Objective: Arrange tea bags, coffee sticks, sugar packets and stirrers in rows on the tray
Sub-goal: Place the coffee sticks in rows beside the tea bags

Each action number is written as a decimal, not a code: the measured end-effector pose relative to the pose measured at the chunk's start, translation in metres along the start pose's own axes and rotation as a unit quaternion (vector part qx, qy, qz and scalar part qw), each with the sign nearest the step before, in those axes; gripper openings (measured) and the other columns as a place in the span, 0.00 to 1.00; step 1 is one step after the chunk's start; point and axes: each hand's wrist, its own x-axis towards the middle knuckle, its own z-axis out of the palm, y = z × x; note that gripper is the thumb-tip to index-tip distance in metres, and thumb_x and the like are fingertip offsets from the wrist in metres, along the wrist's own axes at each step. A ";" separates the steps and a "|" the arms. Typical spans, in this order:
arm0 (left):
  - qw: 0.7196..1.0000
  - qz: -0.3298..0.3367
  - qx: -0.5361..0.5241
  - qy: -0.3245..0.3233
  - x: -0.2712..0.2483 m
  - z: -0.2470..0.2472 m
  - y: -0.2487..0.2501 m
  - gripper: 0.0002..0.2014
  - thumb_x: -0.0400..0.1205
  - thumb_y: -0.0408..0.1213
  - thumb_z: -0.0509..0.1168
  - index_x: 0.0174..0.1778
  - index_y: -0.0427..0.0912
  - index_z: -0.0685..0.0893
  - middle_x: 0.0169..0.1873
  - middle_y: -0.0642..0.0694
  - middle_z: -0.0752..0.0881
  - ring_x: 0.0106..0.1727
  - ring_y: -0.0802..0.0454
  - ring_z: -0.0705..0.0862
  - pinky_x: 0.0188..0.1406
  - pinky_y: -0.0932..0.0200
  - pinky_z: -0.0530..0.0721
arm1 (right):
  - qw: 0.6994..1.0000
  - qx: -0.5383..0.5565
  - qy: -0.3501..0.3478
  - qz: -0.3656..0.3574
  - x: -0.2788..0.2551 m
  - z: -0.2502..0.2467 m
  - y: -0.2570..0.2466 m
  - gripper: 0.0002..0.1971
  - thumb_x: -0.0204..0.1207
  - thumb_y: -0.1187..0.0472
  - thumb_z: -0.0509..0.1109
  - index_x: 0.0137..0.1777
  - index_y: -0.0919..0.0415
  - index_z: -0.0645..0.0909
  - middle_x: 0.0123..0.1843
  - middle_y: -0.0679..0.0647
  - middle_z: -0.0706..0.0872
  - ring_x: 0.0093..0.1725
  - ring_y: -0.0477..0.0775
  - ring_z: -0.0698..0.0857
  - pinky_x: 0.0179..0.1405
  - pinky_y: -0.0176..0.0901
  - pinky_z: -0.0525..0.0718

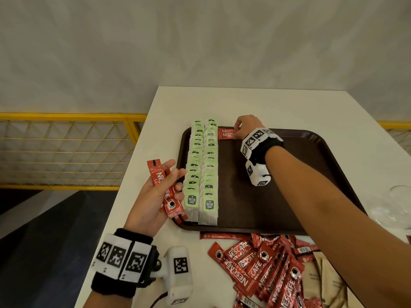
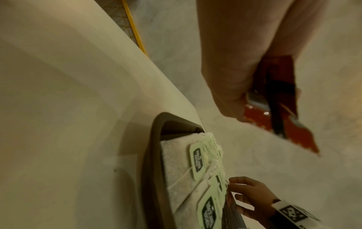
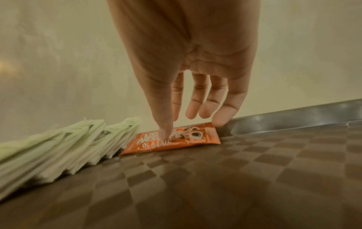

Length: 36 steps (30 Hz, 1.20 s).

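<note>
Now your right hand [image 1: 245, 127], fingers straight, is pressing a coffee stick [image 1: 228, 134] flat at the tray's [image 1: 289, 174] far edge beside the tea bags [image 1: 203, 165]; your left hand [image 1: 155, 194] is gripping spare sticks [image 1: 165, 185]. They're looking light, slick and bendy, so pinch mid-length.

Left hand [image 1: 155, 196] gripping, right hand [image 1: 248, 127] fingers extended

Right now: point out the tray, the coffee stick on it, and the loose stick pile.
tray [image 1: 278, 196], head view, bare floor.
coffee stick [image 3: 172, 141], right wrist view, printed face.
stick pile [image 1: 262, 267], head view, pile's middle.
</note>
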 end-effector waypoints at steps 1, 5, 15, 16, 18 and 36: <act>1.000 -0.001 -0.007 -0.003 0.000 0.002 0.000 0.12 0.77 0.35 0.63 0.56 0.44 0.80 0.37 0.45 0.86 0.26 0.59 0.77 0.21 0.68 0.78 | 1.000 0.004 0.005 -0.002 0.000 -0.002 0.001 0.12 0.70 0.65 0.76 0.53 0.62 0.83 0.59 0.59 0.83 0.59 0.60 0.81 0.53 0.46 0.80; 0.999 -0.004 -0.034 0.003 0.003 0.011 0.001 0.15 0.75 0.45 0.63 0.55 0.44 0.79 0.30 0.47 0.80 0.24 0.59 0.77 0.19 0.68 0.78 | 0.998 0.036 0.038 -0.028 -0.006 -0.015 0.000 0.11 0.73 0.63 0.73 0.55 0.62 0.82 0.55 0.58 0.82 0.58 0.57 0.81 0.49 0.42 0.76; 0.996 -0.040 0.028 -0.070 -0.006 0.036 0.000 0.24 0.76 0.62 0.51 0.47 0.45 0.78 0.22 0.50 0.74 0.16 0.60 0.69 0.10 0.72 0.64 | 0.916 0.260 -0.225 -0.204 -0.125 -0.045 -0.080 0.18 0.75 0.52 0.71 0.62 0.58 0.79 0.45 0.49 0.83 0.40 0.45 0.83 0.33 0.36 0.84; 0.995 -0.043 0.040 -0.075 -0.007 0.037 -0.001 0.26 0.73 0.64 0.51 0.48 0.44 0.78 0.22 0.49 0.74 0.16 0.60 0.69 0.10 0.71 0.64 | 0.906 0.246 -0.265 -0.221 -0.136 -0.041 -0.084 0.17 0.75 0.54 0.72 0.61 0.59 0.79 0.43 0.48 0.84 0.39 0.43 0.83 0.32 0.34 0.83; 0.994 -0.049 0.055 -0.081 -0.009 0.037 -0.002 0.31 0.70 0.66 0.52 0.48 0.40 0.78 0.22 0.47 0.75 0.16 0.58 0.70 0.10 0.70 0.66 | 0.885 0.257 -0.308 -0.237 -0.150 -0.033 -0.086 0.07 0.75 0.62 0.73 0.50 0.62 0.81 0.35 0.47 0.85 0.32 0.40 0.84 0.28 0.32 0.81; 0.994 -0.033 0.092 -0.044 -0.013 0.036 -0.018 0.12 0.85 0.40 0.60 0.61 0.41 0.80 0.36 0.47 0.87 0.36 0.55 0.84 0.32 0.59 0.85 | 0.869 0.445 -0.192 -0.102 -0.160 -0.019 -0.056 0.12 0.74 0.67 0.72 0.53 0.74 0.79 0.44 0.61 0.84 0.35 0.46 0.85 0.31 0.35 0.85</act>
